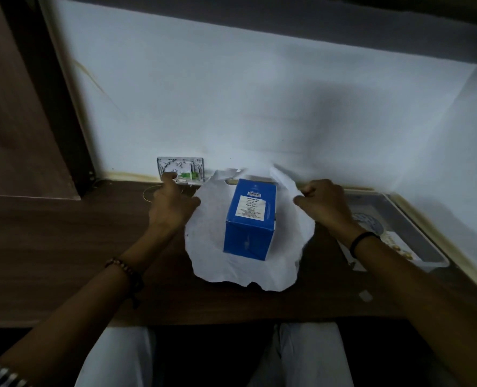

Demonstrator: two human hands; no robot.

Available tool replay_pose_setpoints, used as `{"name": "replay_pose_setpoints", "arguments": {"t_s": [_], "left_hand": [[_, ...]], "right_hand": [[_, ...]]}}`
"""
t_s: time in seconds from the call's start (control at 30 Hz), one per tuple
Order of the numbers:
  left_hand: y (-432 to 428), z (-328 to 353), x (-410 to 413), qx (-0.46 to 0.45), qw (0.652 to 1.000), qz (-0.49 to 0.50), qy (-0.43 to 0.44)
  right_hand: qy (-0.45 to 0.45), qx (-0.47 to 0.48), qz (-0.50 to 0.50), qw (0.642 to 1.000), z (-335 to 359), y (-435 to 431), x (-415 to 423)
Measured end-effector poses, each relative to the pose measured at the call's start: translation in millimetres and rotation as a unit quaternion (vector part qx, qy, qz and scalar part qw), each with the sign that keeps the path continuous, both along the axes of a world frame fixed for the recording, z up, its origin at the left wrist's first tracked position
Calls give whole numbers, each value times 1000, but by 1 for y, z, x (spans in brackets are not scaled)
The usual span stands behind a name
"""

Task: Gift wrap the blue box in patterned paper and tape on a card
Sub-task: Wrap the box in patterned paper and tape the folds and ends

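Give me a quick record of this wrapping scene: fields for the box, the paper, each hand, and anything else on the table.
box: blue box standing on the middle of the paper, label on top, not yet covered
paper: wrapping paper spread under the box, white side showing, side edges lifted
left hand: left hand at the paper's left edge, grip unclear
right hand: right hand fingers curled, pinching the raised right edge
surface: dark wooden table
other: grey tray at the right
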State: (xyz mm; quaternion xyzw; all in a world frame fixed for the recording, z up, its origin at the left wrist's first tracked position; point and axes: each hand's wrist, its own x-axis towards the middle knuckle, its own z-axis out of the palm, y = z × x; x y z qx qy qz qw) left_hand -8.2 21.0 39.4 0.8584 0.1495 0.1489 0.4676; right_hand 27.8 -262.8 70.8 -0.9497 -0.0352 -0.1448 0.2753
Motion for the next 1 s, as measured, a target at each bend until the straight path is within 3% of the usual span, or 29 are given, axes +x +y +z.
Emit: {"name": "replay_pose_setpoints", "arguments": {"t_s": [0.17,0.5,0.63,0.77,1.0], "left_hand": [[-22,10,8,-6,999,-33,-10],[-38,16,7,34,997,-58,-49],[-39,13,1,9,994,-67,-83],[-33,1,5,-80,990,-65,-99],[-42,-17,4,-96,988,-47,-110]], "right_hand": [[5,29,26,999,4,32,7],[69,198,97,973,-19,36,-11],[75,215,141,964,-37,27,-19],[26,247,155,956,-51,26,-20],[50,354,137,924,-65,38,-20]]}}
